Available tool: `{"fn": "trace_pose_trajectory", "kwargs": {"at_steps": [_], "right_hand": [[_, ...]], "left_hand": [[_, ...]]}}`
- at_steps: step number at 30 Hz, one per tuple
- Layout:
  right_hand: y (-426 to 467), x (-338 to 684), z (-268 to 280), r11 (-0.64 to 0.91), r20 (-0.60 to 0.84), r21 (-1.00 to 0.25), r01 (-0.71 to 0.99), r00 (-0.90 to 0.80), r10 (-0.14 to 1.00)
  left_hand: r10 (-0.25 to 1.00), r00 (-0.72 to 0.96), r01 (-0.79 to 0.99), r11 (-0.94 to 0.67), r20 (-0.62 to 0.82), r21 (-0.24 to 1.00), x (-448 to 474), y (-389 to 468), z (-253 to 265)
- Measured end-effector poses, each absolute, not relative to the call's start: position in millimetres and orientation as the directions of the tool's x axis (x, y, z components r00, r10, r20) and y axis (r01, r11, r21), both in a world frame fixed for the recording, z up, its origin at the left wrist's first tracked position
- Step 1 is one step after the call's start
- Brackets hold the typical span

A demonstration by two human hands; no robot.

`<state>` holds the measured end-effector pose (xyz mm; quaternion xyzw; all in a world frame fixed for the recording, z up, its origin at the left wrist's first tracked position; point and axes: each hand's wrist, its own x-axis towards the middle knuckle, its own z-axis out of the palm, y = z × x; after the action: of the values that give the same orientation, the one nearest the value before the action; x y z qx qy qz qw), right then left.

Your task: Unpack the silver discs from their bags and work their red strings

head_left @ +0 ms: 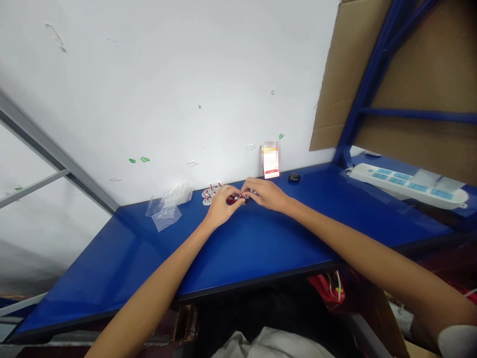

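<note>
Near the back of the blue table, my left hand [222, 205] and my right hand [266, 193] meet with fingers bent and pinched. Between them is a small red and silvery piece [241, 198], partly covered by the fingers; its exact kind is too small to make out. Both hands appear to grip it just above the tabletop. Just left of my left hand lie several flat, pale round pieces [207, 195] with red parts standing up from them, partly hidden behind that hand.
Clear plastic bags [166, 211] lie at the back left of the blue table [253, 248]. A lit phone [271, 161] leans against the white wall [223, 74]. A small black object [294, 177] sits beside it. A white power strip [406, 185] stands at the right near a blue frame [367, 89].
</note>
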<state>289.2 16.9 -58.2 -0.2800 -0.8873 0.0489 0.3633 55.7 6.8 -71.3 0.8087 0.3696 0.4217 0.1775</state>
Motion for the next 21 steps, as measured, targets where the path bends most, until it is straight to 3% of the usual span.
{"fn": "trace_pose_trajectory", "kwargs": {"at_steps": [7, 15, 21], "right_hand": [[12.5, 283.9, -58.4, 0.821, 0.608, -0.299, 0.487, -0.565, 0.557], [21.7, 292.5, -60.9, 0.777, 0.594, -0.346, 0.526, -0.518, 0.615], [25.3, 292.9, -65.9, 0.768, 0.573, -0.369, 0.523, -0.523, 0.631]], "left_hand": [[0.739, 0.366, 0.568, -0.659, 0.566, 0.493, 44.8, 17.2, -68.8], [0.811, 0.088, 0.839, -0.373, 0.578, 0.396, -20.4, 55.3, -61.1], [0.852, -0.032, 0.821, -0.276, 0.523, 0.499, -38.0, 67.1, -64.2]]}}
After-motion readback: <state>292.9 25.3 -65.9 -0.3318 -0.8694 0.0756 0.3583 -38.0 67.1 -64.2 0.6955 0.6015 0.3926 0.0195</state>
